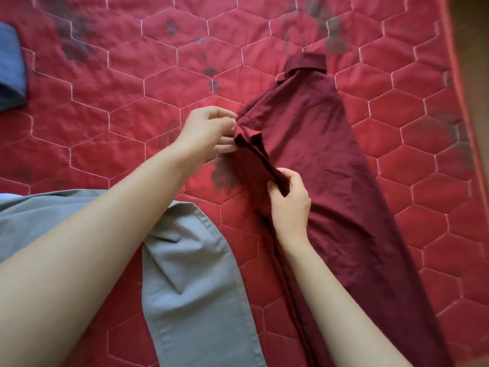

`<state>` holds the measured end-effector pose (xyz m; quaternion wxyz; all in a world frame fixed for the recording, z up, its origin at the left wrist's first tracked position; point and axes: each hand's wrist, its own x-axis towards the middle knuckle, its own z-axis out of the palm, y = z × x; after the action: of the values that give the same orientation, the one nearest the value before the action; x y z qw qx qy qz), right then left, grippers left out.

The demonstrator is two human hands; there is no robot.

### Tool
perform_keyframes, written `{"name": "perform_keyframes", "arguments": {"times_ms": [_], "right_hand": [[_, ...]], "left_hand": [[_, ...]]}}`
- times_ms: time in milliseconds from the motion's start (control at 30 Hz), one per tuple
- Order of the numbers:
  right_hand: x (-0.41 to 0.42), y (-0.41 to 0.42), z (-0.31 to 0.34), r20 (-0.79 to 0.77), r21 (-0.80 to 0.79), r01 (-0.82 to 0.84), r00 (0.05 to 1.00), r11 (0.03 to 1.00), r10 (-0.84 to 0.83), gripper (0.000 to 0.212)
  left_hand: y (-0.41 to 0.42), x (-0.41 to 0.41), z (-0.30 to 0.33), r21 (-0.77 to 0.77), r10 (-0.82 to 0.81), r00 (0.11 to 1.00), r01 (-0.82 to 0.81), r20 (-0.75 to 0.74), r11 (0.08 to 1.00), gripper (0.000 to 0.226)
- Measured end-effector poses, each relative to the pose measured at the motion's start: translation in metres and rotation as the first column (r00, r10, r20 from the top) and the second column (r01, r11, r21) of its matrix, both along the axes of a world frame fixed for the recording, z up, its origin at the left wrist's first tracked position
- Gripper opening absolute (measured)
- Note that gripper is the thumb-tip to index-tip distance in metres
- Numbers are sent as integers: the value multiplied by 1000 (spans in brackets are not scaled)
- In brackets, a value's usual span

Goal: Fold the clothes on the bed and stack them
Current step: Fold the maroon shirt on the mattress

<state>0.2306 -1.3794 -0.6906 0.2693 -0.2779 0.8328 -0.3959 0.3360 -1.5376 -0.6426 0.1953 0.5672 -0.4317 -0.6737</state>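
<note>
Left fingers: the fingers (225, 144) of the left hand (209, 131) are curled together and pinch a bunched fold on the left edge of the maroon shirt (330, 168), roughly at its middle height.
Right fingers: the right hand (289, 200) has its thumb and fingers clamped on the same raised fold, nearer than the left hand; the fold runs as a ridge between the two hands.
Shirt position: it lies on the right half of the red quilted bedspread (132, 102), folded lengthwise into a long narrow shape.
Shirt axis: the long axis runs from the far collar (307, 62) down to the near right, slightly slanted; the collar points far, the hem end leaves the picture at the near edge.
Shirt surface: mostly flat with light creases; the left edge is lifted where the hands hold it.
Grey garment: grey trousers (190, 274) lie near left, partly under the left forearm, just beside the shirt but apart from it.
Blue garment: a folded blue cloth (10, 70) sits at the far left edge, well apart from the shirt.
Bedspread: hexagon stitching with dark flower prints.
</note>
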Motion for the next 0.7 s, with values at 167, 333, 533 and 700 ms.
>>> {"name": "perform_keyframes", "arguments": {"times_ms": [167,333,533,700], "right_hand": [[-62,19,-12,-89,217,208,977,954,-193,43],[-62,41,-25,-410,218,-70,899,973,157,45],[-40,55,-66,-487,415,-444,628,794,606,50],[-47,65,-93,-550,457,-434,548,776,630,51]], "left_hand": [[31,-54,-21,-425,-140,876,358,462,832,39],[105,-43,-87,-412,-169,550,764,818,496,54],[132,-39,-127,-339,-201,434,862,878,377,55],[73,-64,-138,-314,-106,400,834,910,454,57]]}}
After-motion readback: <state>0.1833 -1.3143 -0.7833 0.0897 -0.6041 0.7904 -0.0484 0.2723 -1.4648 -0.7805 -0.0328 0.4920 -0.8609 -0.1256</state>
